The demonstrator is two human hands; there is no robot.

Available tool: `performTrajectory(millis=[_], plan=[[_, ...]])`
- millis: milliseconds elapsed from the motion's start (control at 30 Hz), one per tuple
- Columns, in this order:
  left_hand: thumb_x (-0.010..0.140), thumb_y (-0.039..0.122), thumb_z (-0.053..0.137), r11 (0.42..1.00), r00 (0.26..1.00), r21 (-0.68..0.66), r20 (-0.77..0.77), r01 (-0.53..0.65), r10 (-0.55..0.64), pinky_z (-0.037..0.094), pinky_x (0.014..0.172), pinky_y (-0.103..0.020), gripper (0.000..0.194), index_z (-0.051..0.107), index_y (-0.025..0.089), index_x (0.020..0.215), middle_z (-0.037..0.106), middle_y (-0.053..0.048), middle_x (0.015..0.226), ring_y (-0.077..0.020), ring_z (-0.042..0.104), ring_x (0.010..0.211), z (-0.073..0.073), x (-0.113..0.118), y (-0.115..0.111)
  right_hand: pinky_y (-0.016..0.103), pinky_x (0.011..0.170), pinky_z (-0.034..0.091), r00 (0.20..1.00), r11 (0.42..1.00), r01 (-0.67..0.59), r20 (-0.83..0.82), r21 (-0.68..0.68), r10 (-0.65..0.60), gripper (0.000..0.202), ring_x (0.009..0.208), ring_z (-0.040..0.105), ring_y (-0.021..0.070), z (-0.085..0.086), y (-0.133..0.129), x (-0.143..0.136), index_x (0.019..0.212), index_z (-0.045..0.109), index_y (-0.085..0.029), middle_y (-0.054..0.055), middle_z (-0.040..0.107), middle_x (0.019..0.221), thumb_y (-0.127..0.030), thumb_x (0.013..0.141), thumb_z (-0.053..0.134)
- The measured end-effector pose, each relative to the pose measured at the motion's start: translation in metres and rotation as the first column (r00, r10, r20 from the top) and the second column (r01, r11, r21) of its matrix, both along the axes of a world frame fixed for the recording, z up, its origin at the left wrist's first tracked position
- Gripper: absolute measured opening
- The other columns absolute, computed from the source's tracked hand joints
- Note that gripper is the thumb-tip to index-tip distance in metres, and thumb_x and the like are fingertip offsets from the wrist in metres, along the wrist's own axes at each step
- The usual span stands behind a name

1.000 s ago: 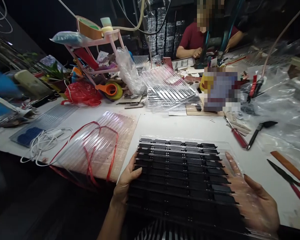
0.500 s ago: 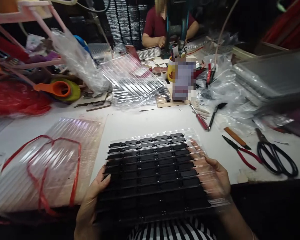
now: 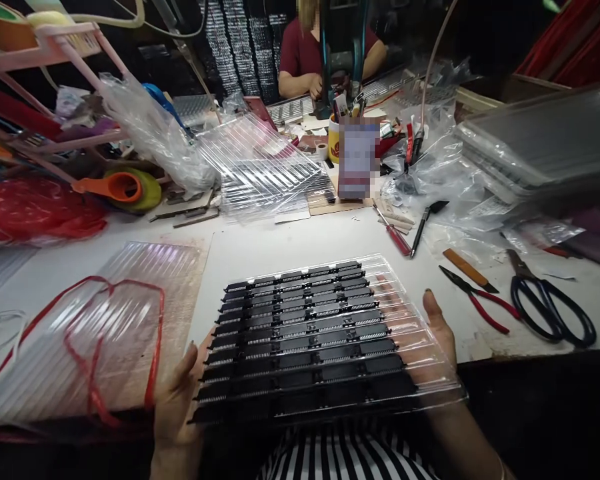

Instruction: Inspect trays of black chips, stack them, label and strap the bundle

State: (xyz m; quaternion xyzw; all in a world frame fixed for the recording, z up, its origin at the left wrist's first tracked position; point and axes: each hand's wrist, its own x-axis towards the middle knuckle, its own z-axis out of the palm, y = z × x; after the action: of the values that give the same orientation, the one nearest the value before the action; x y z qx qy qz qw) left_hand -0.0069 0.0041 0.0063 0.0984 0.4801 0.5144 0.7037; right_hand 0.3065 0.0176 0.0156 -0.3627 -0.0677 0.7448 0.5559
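Observation:
A clear ribbed plastic tray (image 3: 415, 313) filled with several rows of black toothed connector strips (image 3: 305, 333) is held just above the near table edge. My left hand (image 3: 177, 400) grips its left side, thumb along the rim. My right hand (image 3: 437, 333) supports the right side from beneath, partly seen through the plastic. The tray tilts slightly toward me.
An empty clear tray with a red cord (image 3: 105, 327) lies to the left. A stack of clear trays (image 3: 265, 170) sits behind. A red screwdriver (image 3: 395, 235), pliers (image 3: 475, 300) and scissors (image 3: 550, 310) lie to the right. Another person (image 3: 325, 57) works at the far side.
The view swung right, then steadied. The tray has tipped so the strips' teeth show, and my hands shifted slightly along its sides.

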Motion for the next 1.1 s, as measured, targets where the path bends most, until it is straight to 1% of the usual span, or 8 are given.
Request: performTrajectory(millis=[67,100,233,400,567,767,967,1100], plan=[[0.080,0.035,0.052,0.999,0.997,0.046,0.083,-0.010,0.007,0.052,0.086,-0.038,0.060,0.039,0.023,0.138,0.066,-0.008,0.114,-0.0260,0.063,0.103,-0.001,-0.001,-0.005,0.053,0.093,0.044,1.000,1.000,0.013,0.001,0.010,-0.013,0.071,0.114,0.055,0.0283,0.000,-0.003,-0.001,0.137,0.040,-0.033,0.008,0.054,0.131,-0.073,0.079,0.033],[0.080,0.031,0.053,0.998,0.996,0.054,0.089,-0.021,0.016,0.053,0.085,-0.036,0.061,0.037,0.024,0.139,0.067,-0.007,0.111,-0.0245,0.064,0.100,-0.002,-0.001,-0.007,0.053,0.093,0.044,1.000,1.000,0.027,0.006,0.007,-0.027,0.071,0.114,0.055,0.0285,0.001,-0.004,-0.001,0.137,0.040,-0.033,0.008,0.054,0.131,-0.073,0.079,0.034],[0.079,0.014,0.054,0.997,0.999,0.062,-0.009,-0.038,0.039,0.052,0.086,-0.031,0.066,0.034,0.027,0.140,0.068,-0.004,0.108,-0.0200,0.067,0.093,-0.004,0.008,-0.011,0.050,0.093,0.046,0.999,0.997,0.043,0.032,-0.059,-0.041,0.061,0.113,0.056,0.0278,0.002,-0.005,-0.001,0.137,0.041,-0.030,0.007,0.054,0.132,-0.060,0.084,0.041],[0.080,0.015,0.055,0.990,1.000,0.136,-0.007,-0.025,0.026,0.044,0.099,-0.038,0.069,0.030,0.028,0.143,0.062,-0.006,0.120,-0.0241,0.060,0.107,0.004,0.020,-0.008,0.049,0.092,0.047,0.998,0.995,0.018,0.067,-0.099,-0.011,0.057,0.113,0.056,0.0269,0.001,-0.004,0.001,0.138,0.038,-0.033,0.006,0.053,0.133,-0.054,0.085,0.043],[0.082,0.015,0.052,0.992,0.999,0.123,0.043,-0.036,0.031,0.041,0.101,-0.041,0.066,0.031,0.031,0.142,0.061,-0.004,0.123,-0.0250,0.058,0.111,0.007,0.019,-0.010,0.049,0.096,0.044,0.997,0.996,-0.017,0.075,-0.090,0.024,0.058,0.117,0.053,0.0268,0.001,-0.002,0.001,0.138,0.039,-0.028,0.008,0.051,0.135,-0.054,0.086,0.042],[0.084,0.013,0.049,0.991,0.995,0.130,0.092,-0.036,0.024,0.040,0.103,-0.039,0.063,0.032,0.033,0.141,0.062,-0.003,0.123,-0.0234,0.058,0.111,0.008,0.021,-0.009,0.045,0.101,0.042,0.995,0.998,-0.003,0.098,-0.057,0.008,0.051,0.120,0.051,0.0235,0.000,-0.001,-0.001,0.134,0.045,-0.031,0.003,0.051,0.135,-0.053,0.088,0.040],[0.086,0.012,0.045,0.991,0.978,0.130,0.208,-0.044,0.016,0.039,0.104,-0.037,0.061,0.031,0.033,0.142,0.062,-0.002,0.123,-0.0215,0.058,0.112,0.003,0.016,-0.011,0.044,0.102,0.041,0.998,0.996,0.060,-0.020,-0.066,-0.061,0.043,0.121,0.050,0.0220,-0.001,0.000,-0.001,0.131,0.049,-0.031,0.000,0.048,0.138,-0.044,0.092,0.033],[0.084,0.010,0.046,0.991,0.980,0.128,0.197,-0.033,0.007,0.040,0.103,-0.037,0.063,0.032,0.033,0.141,0.062,-0.002,0.122,-0.0221,0.059,0.110,0.003,0.016,-0.010,0.045,0.103,0.041,0.994,0.995,0.074,-0.069,-0.071,-0.079,0.044,0.123,0.049,0.0227,0.000,0.001,-0.001,0.132,0.047,-0.030,0.000,0.046,0.139,-0.043,0.092,0.033]])
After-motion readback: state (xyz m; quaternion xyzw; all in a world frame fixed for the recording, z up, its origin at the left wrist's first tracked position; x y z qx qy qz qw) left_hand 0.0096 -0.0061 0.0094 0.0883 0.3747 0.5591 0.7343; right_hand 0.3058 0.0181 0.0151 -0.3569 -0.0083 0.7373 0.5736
